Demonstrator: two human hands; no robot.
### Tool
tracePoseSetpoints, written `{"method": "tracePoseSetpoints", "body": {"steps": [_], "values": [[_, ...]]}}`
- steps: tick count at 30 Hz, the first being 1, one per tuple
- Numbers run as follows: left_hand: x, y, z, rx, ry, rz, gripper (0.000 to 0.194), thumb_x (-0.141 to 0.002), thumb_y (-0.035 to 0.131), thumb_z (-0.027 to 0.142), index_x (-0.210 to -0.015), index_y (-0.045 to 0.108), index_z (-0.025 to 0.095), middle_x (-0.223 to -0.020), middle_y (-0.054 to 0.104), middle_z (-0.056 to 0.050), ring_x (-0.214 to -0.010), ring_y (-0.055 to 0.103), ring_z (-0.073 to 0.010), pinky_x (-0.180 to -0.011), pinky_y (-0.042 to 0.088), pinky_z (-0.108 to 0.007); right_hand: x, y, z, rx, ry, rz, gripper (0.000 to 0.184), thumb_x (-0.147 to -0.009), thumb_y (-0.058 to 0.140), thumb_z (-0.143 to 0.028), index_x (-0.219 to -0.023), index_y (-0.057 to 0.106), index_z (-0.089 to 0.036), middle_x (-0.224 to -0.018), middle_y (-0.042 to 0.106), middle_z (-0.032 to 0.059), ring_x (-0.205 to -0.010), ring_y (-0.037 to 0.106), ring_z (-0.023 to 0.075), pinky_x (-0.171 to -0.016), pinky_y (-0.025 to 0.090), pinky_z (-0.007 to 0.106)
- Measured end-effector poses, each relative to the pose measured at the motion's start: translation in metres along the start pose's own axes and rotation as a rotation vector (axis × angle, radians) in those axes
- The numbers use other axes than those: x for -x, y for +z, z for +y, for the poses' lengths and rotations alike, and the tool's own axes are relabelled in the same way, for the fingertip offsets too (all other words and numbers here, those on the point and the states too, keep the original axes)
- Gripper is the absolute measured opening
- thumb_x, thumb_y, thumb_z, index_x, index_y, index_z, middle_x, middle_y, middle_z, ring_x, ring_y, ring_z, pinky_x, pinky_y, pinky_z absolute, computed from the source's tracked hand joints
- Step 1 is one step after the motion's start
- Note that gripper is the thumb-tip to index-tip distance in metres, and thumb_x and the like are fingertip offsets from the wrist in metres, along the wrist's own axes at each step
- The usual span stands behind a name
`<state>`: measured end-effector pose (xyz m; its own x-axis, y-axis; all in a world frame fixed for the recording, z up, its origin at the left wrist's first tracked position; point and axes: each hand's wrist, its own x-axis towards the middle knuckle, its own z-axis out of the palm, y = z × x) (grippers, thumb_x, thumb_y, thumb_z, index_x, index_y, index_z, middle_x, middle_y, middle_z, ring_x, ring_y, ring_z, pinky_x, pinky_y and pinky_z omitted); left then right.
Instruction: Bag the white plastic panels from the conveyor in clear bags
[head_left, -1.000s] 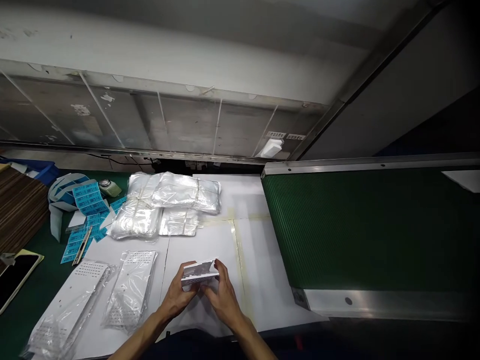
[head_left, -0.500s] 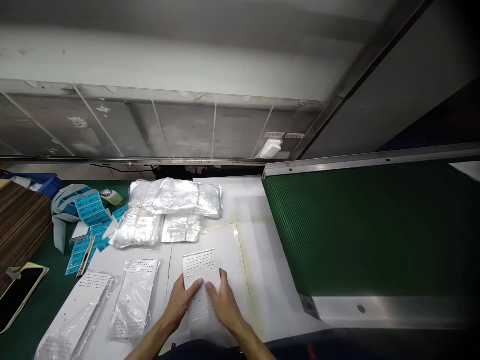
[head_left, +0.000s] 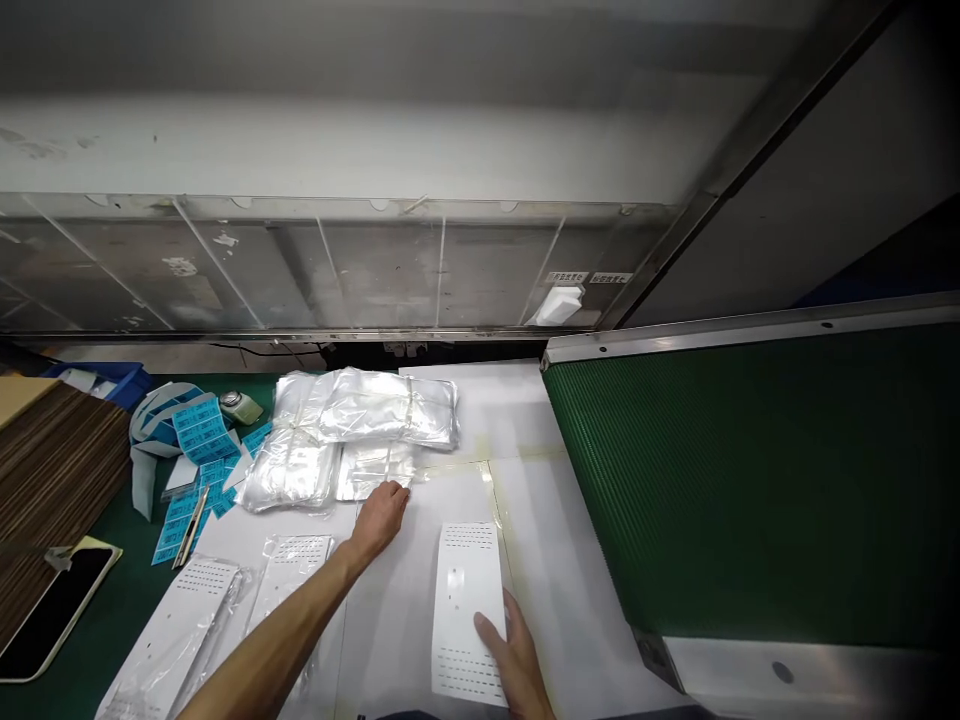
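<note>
**Right hand point(head_left: 514, 655) pinning perforated white sheet point(head_left: 465, 600); left hand point(head_left: 381, 520) reaching flat plastic bags point(head_left: 375, 470)**

The right hand is resting open on the lower right edge of the sheet, its fingers point(head_left: 487, 628) pressing down and grasping nothing. The left hand is stretching forward, its fingertips point(head_left: 394, 497) touching the near edge of the flat plastic bags; whether they are gripping that edge cannot be told.

Step in hand, as judged: the sheet is lying unbagged on the white work board point(head_left: 536, 490) while the left hand is working at the bag stock.

Count, relative to the sheet:
- Sheet: one, lying loose.
- Left of it: two bagged perforated sheets point(head_left: 289, 570), point(head_left: 172, 630).
- Beyond it: three bag stacks, counting the flat plastic bags, plus upper bag bundle point(head_left: 367, 408) and left bag bundle point(head_left: 289, 472).
- Farther left: one utility knife point(head_left: 191, 525), one smartphone point(head_left: 56, 610), and blue label sheets point(head_left: 199, 430), too overlapped to count.
- Right of it: one green belt conveyor point(head_left: 750, 480).
</note>
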<state>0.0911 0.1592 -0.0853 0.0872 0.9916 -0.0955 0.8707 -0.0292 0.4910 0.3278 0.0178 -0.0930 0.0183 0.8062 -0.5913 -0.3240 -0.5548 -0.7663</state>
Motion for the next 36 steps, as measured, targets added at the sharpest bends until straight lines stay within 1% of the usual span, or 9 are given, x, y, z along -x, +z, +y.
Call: {"method": "tracePoseSetpoints", "body": {"steps": [5,12,16,19,23,26,28,32,36], "values": [[-0.042,-0.005,-0.023,-0.345,0.058,-0.04,0.027,-0.087,0.053,0.034,-0.106,0.056,0.015,-0.11,0.056,-0.007,-0.097,0.055,-0.0213,-0.084,0.046,-0.043,-0.002,-0.007,0.009,-0.021,0.012,0.083,0.096,-0.058,0.066,-0.065,-0.136,0.032,-0.02,-0.12,0.06,0.0142,-0.105,0.058,0.0345,-0.082,0.05,0.044],[-0.043,-0.005,-0.035,-0.578,0.175,-0.066,0.031,-0.085,0.052,0.042,-0.102,0.056,0.016,-0.098,0.059,-0.005,-0.089,0.056,-0.02,-0.082,0.044,-0.042,-0.006,-0.02,0.022,-0.043,0.031,0.036,0.09,-0.06,0.069,-0.061,-0.134,0.036,-0.021,-0.126,0.056,0.0128,-0.115,0.051,0.033,-0.092,0.044,0.042],[-0.034,-0.001,-0.03,-0.623,0.26,-0.035,0.036,-0.082,0.056,0.041,-0.11,0.054,0.018,-0.102,0.058,-0.007,-0.09,0.055,-0.0228,-0.084,0.04,-0.045,-0.009,-0.02,0.023,-0.036,0.036,0.05,0.091,-0.059,0.067,-0.063,-0.134,0.036,-0.022,-0.125,0.057,0.0119,-0.113,0.052,0.034,-0.089,0.046,0.043],[-0.029,0.002,-0.027,-0.632,0.313,0.001,0.023,-0.087,0.048,0.03,-0.106,0.057,0.018,-0.099,0.06,-0.008,-0.092,0.055,-0.0249,-0.09,0.035,-0.048,-0.011,-0.019,0.019,-0.041,0.025,-0.001,0.09,-0.061,0.067,-0.062,-0.135,0.034,-0.021,-0.125,0.057,0.0119,-0.112,0.054,0.0328,-0.087,0.047,0.042],[-0.023,0.006,-0.023,-0.621,0.376,0.045,0.023,-0.091,0.038,0.026,-0.101,0.058,0.018,-0.108,0.06,-0.011,-0.105,0.052,-0.0258,-0.104,0.022,-0.051,-0.012,-0.02,0.018,-0.036,0.003,-0.068,0.082,-0.067,0.066,-0.057,-0.134,0.036,-0.019,-0.126,0.056,0.0122,-0.112,0.053,0.0307,-0.089,0.046,0.039],[-0.018,0.01,-0.023,-0.612,0.39,0.067,0.025,-0.092,0.034,0.021,-0.1,0.057,0.019,-0.101,0.061,-0.009,-0.095,0.056,-0.0228,-0.106,0.018,-0.052,-0.013,-0.02,0.021,-0.033,0.006,-0.02,0.086,-0.065,0.067,-0.058,-0.133,0.035,-0.018,-0.125,0.056,0.0136,-0.11,0.055,0.0321,-0.087,0.047,0.041],[-0.016,0.012,-0.023,-0.606,0.392,0.075,0.023,-0.09,0.035,0.018,-0.099,0.056,0.019,-0.094,0.062,-0.007,-0.087,0.057,-0.0219,-0.106,0.019,-0.053,-0.013,-0.02,0.023,-0.035,0.016,-0.037,0.085,-0.066,0.066,-0.058,-0.134,0.033,-0.018,-0.126,0.055,0.0139,-0.11,0.055,0.032,-0.087,0.048,0.041],[-0.015,0.014,-0.025,-0.581,0.407,0.069,0.018,-0.084,0.047,0.018,-0.1,0.055,0.019,-0.092,0.059,-0.007,-0.089,0.056,-0.0234,-0.106,0.02,-0.054,-0.014,-0.022,0.023,-0.023,0.022,-0.079,0.078,-0.069,0.066,-0.052,-0.132,0.035,-0.02,-0.128,0.054,0.0123,-0.115,0.052,0.0302,-0.092,0.045,0.04],[-0.014,0.012,-0.026,-0.53,0.432,0.04,0.03,-0.076,0.052,0.012,-0.105,0.053,0.019,-0.099,0.058,-0.007,-0.094,0.055,-0.0247,-0.106,0.02,-0.055,-0.016,-0.022,0.025,-0.028,0.021,-0.062,0.077,-0.069,0.066,-0.052,-0.132,0.036,-0.02,-0.126,0.056,0.012,-0.111,0.055,0.0309,-0.088,0.047,0.042]]}}
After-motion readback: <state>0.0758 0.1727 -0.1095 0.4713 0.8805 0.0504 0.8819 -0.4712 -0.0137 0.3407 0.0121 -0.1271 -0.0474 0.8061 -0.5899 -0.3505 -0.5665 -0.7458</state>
